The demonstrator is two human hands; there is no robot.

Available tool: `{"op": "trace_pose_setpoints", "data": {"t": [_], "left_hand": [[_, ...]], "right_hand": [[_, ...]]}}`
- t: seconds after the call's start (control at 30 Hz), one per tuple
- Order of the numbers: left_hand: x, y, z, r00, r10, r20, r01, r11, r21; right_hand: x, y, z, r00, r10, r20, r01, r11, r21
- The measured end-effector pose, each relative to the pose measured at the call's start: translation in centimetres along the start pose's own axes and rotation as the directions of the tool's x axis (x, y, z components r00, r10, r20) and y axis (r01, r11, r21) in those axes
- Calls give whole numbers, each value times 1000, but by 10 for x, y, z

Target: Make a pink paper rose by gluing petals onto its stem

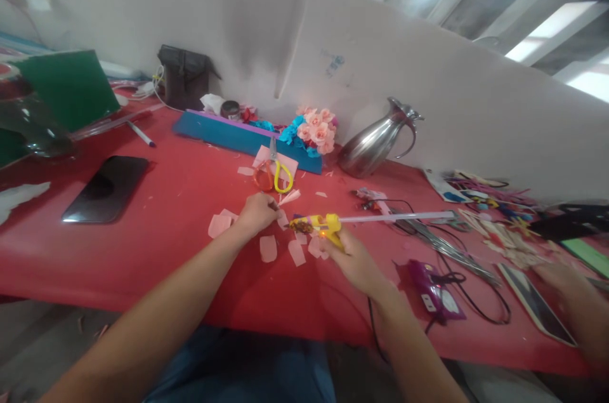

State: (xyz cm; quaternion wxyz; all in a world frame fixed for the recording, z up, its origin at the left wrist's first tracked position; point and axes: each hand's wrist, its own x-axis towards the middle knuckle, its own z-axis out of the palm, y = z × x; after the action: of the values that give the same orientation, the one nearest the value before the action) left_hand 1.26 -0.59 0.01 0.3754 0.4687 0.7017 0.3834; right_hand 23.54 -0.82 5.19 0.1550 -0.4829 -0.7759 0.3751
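My right hand (pixel 354 257) grips a yellow glue gun (pixel 320 224) with a long clear glue stick (pixel 399 218) sticking out of its back toward the right. The gun's nozzle points left at a small pink paper piece (pixel 282 218) pinched in my left hand (pixel 257 212), whose fingers are closed. Several cut pink paper petals (pixel 268 248) lie on the red table (pixel 181 200) around both hands. Scissors (pixel 275 172) with orange and yellow handles lie just beyond my left hand.
A blue tray (pixel 223 133) with pink paper roses (pixel 316 130) stands at the back, beside a steel jug (pixel 373 144). A dark phone (pixel 107 188) lies left. A purple device (pixel 435 292), cables and craft sticks sit right, where another person's hand (pixel 566 279) rests near a tablet (pixel 535 304).
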Motion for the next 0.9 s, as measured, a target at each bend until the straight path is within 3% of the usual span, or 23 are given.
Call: {"op": "trace_pose_setpoints", "data": {"t": [0.9], "left_hand": [[-4,3,-2,998,-14,57,18,998,-58]], "right_hand": [[5,-4,-1,1000,-6,-13,5,996,-85]]}}
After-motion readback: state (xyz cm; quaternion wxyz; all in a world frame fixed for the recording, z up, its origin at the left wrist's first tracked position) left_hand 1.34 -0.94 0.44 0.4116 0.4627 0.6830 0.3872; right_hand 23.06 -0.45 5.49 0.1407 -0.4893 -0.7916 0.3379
